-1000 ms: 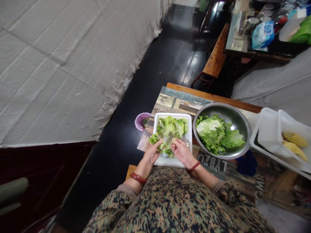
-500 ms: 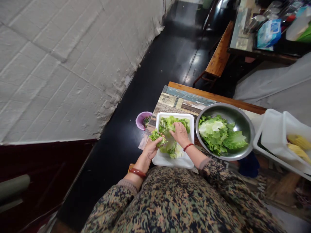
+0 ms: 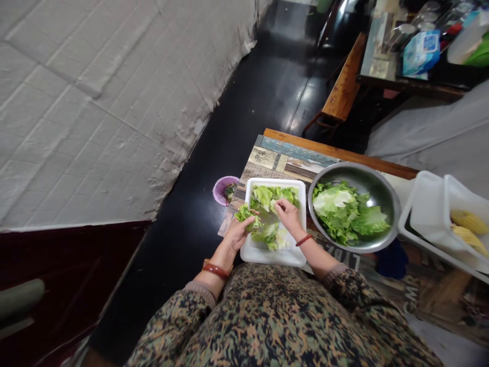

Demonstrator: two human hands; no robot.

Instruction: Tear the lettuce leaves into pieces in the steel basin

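Just right of my hands the steel bowl blocks the way, a white crate beyond it; ahead, bare desk lies open.

White tray looks smooth matt plastic; bowl is shiny polished metal. Lettuce leafy, crinkled. Table edge varnished wood, floor glossy black, wall rough and flaking.
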